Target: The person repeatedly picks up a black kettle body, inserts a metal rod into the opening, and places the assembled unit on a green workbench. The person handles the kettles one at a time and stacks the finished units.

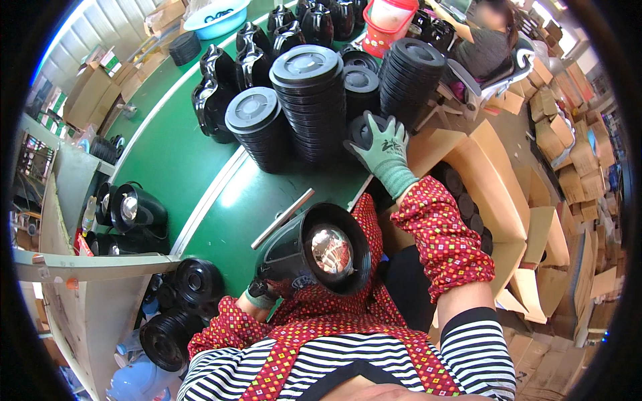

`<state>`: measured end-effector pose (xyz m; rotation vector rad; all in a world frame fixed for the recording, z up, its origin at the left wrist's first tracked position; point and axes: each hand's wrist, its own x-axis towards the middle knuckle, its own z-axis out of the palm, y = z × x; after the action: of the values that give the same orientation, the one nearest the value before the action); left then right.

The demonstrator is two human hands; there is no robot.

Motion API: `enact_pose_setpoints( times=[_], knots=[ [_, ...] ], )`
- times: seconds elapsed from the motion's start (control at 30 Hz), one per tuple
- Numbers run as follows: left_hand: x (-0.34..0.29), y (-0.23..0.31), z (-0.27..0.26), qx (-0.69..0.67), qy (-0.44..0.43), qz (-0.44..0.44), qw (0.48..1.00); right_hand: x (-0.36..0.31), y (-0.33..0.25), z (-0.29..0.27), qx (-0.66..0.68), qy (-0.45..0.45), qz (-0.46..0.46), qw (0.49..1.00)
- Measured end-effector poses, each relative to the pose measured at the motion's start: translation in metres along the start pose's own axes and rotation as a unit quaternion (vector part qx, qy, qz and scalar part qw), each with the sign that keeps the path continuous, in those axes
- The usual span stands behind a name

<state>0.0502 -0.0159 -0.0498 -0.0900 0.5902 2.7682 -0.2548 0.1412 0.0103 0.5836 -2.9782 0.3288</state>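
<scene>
My left hand [259, 298], in a green glove and mostly hidden, holds a black vacuum jug body [281, 257] on its side in front of my apron. The jug's round open end faces up and right, showing a shiny silver liner [330, 251]. My right hand [386, 152], also gloved, reaches forward with its fingers curved over a black round cap [362, 131] at the table's right edge. Just beyond it stand tall stacks of black round caps [309, 100]. A shorter stack [253, 123] stands to their left.
Finished-looking black jugs [214, 100] stand across the green table [154, 160], near a red bucket [388, 27] and blue basin [217, 20]. A metal bar [283, 218] lies by the jug. An open carton [491, 180] holds black discs at right. A person [485, 57] sits beyond.
</scene>
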Motion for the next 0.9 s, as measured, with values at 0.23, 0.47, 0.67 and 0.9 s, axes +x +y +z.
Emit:
enact_pose_setpoints(
  times=[0.23,0.47,0.67,0.9],
  knots=[
    [-0.004,0.002,-0.009,-0.021,0.012,0.029,0.999,-0.001,0.006,-0.007,0.005,0.039,0.03,0.999],
    [0.023,-0.012,0.008,-0.053,-0.062,-0.008,0.997,-0.139,0.018,-0.091,0.368,0.046,-0.231,0.899],
    [0.035,-0.025,0.048,0.023,-0.142,-0.012,0.989,-0.221,0.019,-0.143,0.381,-0.002,-0.203,0.902],
    [0.057,-0.047,0.045,-0.157,-0.324,-0.093,0.928,-0.261,0.039,-0.148,0.411,0.029,-0.207,0.887]
  ],
)
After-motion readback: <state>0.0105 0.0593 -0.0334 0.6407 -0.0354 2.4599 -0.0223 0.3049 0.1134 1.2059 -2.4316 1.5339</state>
